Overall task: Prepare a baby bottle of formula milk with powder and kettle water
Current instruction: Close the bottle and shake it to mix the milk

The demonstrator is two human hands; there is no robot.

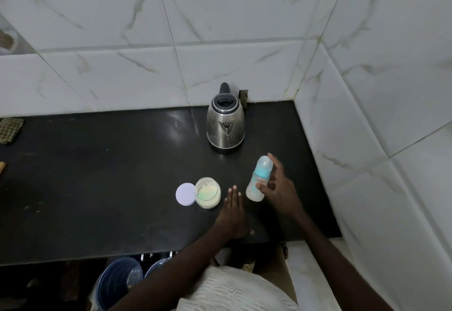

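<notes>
So the right hand (pixel 278 188) has its grip pinching the bottle (pixel 258 179), cap on, tilted a bit over the black bench (pixel 97 163). Left hand (pixel 232 212) lies flat on the bench, fingers spread, holding nothing. Open powder jar (pixel 208 192) is just beside it, lid (pixel 185 194) touching the jar. Kettle (pixel 225 124) stands behind by the wall
</notes>
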